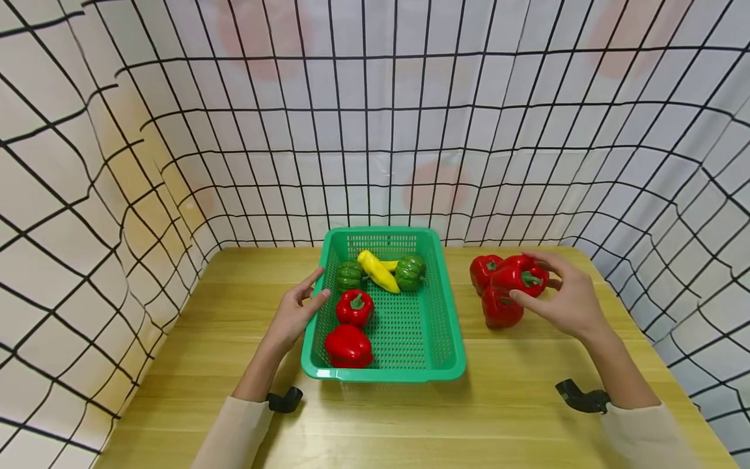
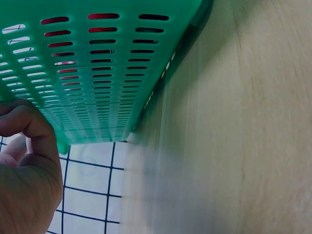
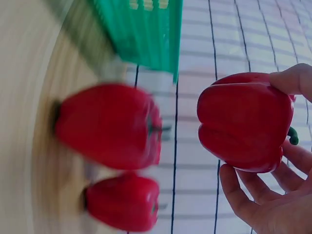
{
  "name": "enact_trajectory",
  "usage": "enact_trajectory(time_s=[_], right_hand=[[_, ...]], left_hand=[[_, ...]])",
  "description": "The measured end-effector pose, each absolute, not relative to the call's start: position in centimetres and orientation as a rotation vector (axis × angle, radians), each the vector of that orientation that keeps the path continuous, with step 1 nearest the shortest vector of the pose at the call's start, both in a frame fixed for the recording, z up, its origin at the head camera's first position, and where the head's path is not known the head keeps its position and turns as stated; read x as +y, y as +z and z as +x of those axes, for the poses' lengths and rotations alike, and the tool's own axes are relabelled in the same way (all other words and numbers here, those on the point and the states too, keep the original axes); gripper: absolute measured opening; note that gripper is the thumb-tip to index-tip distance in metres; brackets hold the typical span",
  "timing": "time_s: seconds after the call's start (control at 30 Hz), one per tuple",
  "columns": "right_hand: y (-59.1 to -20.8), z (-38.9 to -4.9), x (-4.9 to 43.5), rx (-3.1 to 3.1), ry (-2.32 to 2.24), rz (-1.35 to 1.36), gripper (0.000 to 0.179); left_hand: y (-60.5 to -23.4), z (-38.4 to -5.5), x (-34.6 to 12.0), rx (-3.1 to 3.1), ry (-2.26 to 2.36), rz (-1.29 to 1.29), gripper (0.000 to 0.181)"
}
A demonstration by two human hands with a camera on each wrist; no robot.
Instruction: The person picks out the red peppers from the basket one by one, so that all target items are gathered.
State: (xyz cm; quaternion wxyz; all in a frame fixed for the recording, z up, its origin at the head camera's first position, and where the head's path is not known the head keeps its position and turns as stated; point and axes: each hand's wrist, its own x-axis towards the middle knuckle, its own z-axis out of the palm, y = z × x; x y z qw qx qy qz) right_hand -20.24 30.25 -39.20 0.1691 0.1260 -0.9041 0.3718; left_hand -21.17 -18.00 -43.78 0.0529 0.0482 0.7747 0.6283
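My right hand (image 1: 571, 296) holds a red bell pepper (image 3: 246, 124) between thumb and fingers, raised off the table. Its green stem points toward the palm. Below it, two more red bell peppers, a nearer one (image 1: 501, 314) and a farther one (image 1: 483, 268), sit on the table. At the left side of a green plastic basket (image 1: 450, 306), my left hand (image 1: 295, 314) grips the rim, fingers curled at the outer wall (image 2: 102, 73). Inside the basket lie two red bell peppers (image 1: 354, 308), two green ribbed vegetables (image 1: 410, 271) and yellow banana-like pieces (image 1: 378, 271).
The wooden table (image 1: 387, 423) carries the basket at its middle and the loose peppers to the right. White sheeting with a black grid (image 1: 387, 130) stands behind and along both sides. A dark wrist mount (image 1: 583, 397) is strapped on each wrist.
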Motion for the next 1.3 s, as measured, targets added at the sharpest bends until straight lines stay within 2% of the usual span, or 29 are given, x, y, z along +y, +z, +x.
enact_trajectory(time_s=[0.3, 0.6, 1.3], right_hand=[[-40.6, -19.7, 35.2, -2.641, 0.988, 0.208, 0.071], [-43.7, -20.7, 38.1, -2.719, 0.993, 0.119, 0.074], [-47.4, -22.1, 36.8, -2.816, 0.949, -0.070, 0.083]], left_hand=[[-45.7, -22.3, -18.7, 2.353, 1.913, 0.139, 0.062], [-46.9, -22.8, -18.9, 2.399, 1.931, 0.132, 0.060], [-47.1, -22.8, -18.8, 2.352, 1.947, 0.137, 0.061]])
